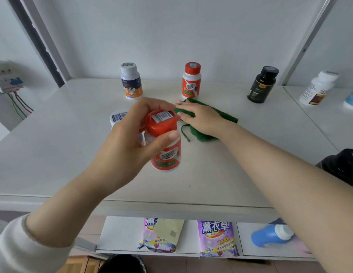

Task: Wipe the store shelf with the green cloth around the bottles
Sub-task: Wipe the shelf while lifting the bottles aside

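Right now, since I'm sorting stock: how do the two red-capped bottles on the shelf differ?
The near bottle is gripped at its cap by the left hand; the far bottle stands untouched. The near bottle is left of the green cloth; the far bottle is behind it. Both have red caps, stickers on top and red-and-white labels.

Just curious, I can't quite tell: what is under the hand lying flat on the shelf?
A green cloth lies under the right hand, spread on the white shelf. The cloth's middle and the shelf beneath it are covered.
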`<state>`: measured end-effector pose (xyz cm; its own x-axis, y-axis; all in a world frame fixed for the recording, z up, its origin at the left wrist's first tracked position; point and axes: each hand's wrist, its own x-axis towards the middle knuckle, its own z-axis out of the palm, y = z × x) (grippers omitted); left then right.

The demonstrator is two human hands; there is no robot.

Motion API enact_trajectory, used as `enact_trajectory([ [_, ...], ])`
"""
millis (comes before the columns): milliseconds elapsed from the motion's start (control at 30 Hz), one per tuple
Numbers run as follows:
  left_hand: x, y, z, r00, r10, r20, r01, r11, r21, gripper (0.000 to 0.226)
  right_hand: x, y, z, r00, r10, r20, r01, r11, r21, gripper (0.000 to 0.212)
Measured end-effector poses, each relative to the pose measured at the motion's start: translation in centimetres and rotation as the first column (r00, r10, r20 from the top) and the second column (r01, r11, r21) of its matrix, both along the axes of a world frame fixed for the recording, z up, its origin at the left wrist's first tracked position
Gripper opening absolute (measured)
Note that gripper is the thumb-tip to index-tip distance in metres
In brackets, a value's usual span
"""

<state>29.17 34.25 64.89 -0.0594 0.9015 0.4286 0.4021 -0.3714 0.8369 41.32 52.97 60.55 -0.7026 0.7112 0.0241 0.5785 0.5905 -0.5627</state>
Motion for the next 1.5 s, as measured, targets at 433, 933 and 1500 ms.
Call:
enact_trajectory([
  [433,0.6,-0.4,1.5,0.998,-0.061,-0.002,0.061,0.994,0.093,0.027,8.1,-14.3,0.6,0.940,0.284,-0.189,-0.320,0.925,-0.206,0.033],
  [933,0.6,-0.7,0.7,0.994,-0.105,-0.003,0.105,0.993,0.049,0.028,7.6,-5.8,0.9,0.929,-0.369,-0.030,0.370,0.928,0.055,0.039],
  [1500,0.0,-1.5,1.2,0.995,-0.101,-0.016,0.102,0.991,0.092,0.027,11.2,-14.4,-0.3,0.984,-0.180,-0.006,0.179,0.976,0.126,0.045],
])
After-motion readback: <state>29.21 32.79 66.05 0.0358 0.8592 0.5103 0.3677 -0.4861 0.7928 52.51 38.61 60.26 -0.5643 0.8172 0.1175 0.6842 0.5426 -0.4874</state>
